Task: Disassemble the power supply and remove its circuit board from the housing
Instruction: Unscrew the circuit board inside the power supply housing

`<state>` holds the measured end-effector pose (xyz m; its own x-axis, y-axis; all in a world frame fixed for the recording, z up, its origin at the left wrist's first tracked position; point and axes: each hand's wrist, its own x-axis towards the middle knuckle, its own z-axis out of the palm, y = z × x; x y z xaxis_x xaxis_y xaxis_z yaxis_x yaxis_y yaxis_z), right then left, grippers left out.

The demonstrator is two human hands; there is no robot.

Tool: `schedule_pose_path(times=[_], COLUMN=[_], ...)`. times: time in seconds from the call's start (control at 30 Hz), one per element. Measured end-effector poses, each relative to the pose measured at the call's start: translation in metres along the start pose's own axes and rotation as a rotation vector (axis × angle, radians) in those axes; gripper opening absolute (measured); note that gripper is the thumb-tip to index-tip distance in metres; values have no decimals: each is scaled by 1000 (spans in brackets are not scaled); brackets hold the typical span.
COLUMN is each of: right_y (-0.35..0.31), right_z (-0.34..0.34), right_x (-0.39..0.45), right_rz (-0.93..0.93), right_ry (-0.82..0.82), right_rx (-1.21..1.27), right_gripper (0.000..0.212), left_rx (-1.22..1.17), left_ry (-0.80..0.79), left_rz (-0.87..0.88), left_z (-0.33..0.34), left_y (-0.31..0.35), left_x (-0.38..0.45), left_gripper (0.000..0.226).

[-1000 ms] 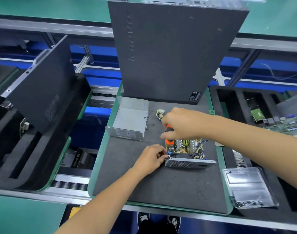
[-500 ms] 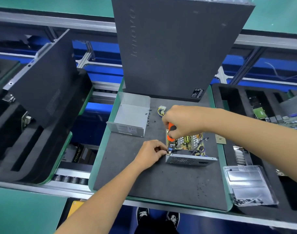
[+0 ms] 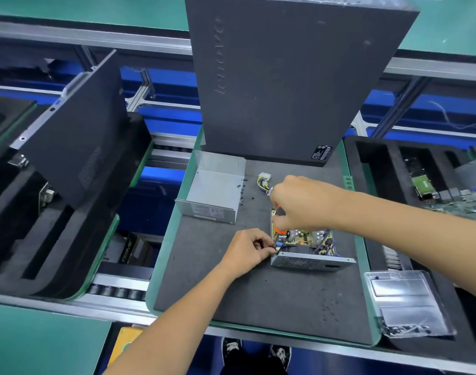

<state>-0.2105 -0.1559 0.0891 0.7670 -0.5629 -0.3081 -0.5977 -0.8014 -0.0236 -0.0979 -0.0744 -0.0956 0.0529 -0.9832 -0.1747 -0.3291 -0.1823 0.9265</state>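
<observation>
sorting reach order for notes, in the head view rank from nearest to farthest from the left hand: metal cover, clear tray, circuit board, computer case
1. circuit board: just right of the left hand, by its fingertips.
2. metal cover: beyond the hand, slightly left.
3. clear tray: far right, near edge.
4. computer case: upright at the back.

Electronics disassembly line: conveyor rollers (image 3: 117, 290), foam trays (image 3: 258, 301).
</observation>
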Motion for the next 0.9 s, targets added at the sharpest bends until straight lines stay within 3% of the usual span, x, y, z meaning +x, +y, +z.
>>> schedule_pose_path(times=[0.3, 0.57, 0.9], right_y=[1, 6, 2], right_z=[6, 7, 2], right_x=[-7, -8, -6], right_rz=[6, 150, 21], right_ry=[65, 62, 0], right_rx=[48, 158, -51], right_gripper=[27, 28, 39], left_rx=[119, 267, 276], left_ry=[67, 92, 95], left_rz=[75, 134, 185], left_z=[10, 14, 15], left_y=[-6, -6, 1], left_x=[-1, -7, -9], left_gripper=[7, 5, 6])
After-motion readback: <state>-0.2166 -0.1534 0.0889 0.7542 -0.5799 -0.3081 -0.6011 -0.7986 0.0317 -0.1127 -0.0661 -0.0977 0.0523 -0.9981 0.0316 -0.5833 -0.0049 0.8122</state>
